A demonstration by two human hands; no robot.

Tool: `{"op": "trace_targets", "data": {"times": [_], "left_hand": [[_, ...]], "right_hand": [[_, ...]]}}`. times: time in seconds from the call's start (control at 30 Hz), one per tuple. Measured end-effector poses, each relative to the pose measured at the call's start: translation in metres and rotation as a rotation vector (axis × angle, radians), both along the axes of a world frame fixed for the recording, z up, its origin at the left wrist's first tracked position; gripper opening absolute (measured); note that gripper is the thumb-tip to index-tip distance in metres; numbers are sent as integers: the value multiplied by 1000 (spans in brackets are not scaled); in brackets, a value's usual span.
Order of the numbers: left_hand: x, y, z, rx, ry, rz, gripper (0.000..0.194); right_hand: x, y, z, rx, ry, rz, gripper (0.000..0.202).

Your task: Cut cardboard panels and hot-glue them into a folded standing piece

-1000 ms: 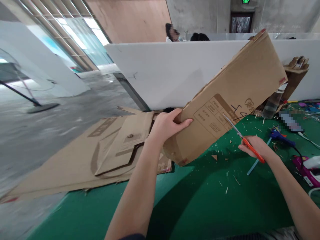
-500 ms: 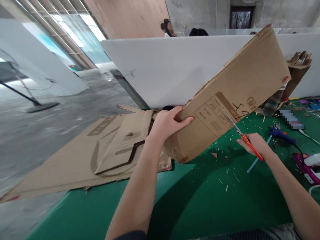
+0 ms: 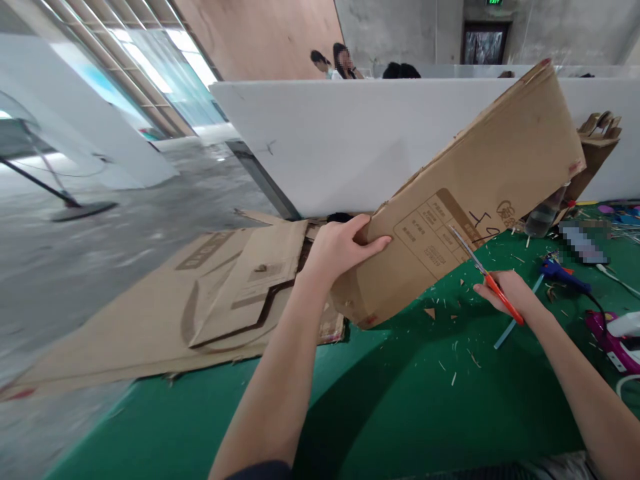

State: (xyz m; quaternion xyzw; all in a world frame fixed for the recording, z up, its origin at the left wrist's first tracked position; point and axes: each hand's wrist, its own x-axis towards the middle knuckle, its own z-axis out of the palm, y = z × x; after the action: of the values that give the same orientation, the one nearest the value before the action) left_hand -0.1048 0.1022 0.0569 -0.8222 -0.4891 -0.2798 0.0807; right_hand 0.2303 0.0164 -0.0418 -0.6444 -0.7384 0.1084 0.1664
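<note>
My left hand (image 3: 345,250) grips the lower left end of a folded piece of cardboard (image 3: 525,140), thumb on the printed face and the other fingers behind it, out of sight. The cardboard is held tilted, rising to the right above the green table. My right hand (image 3: 507,293) is closed around a pair of scissors (image 3: 493,283) with orange handles. Their blades point up and left, in front of the printed face near its lower edge. Whether the blades touch the cardboard I cannot tell.
Flattened cardboard (image 3: 145,300) lies on the table's left, overhanging its edge. At right are a blue glue gun (image 3: 565,273), a magenta-and-white device (image 3: 613,340), a phone (image 3: 583,243) and a bottle (image 3: 545,213). Scraps dot the green table (image 3: 450,413). A white partition (image 3: 320,140) stands behind; people sit beyond.
The view has tilted up slightly, so things sit a little lower in it. Both hands keep their hold, and the cardboard and scissors stay in nearly the same position.
</note>
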Motion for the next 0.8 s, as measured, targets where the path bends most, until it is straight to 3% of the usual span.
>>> {"op": "trace_targets", "data": {"times": [0.23,0.37,0.53,0.8], "left_hand": [[3,-1,-1,55,28,-26,38],[4,0,-2,76,30,-19,38],[5,-2,-1,48,33,-3,39],[6,-1,-2,45,40,3,38]], "right_hand": [[8,-2,7,-72,57,110,35],[5,-4,10,-79,15,76,40],[-2,-5,10,-18,-121,-69,48],[-1,1,-5,104,-60,-43,52]]}}
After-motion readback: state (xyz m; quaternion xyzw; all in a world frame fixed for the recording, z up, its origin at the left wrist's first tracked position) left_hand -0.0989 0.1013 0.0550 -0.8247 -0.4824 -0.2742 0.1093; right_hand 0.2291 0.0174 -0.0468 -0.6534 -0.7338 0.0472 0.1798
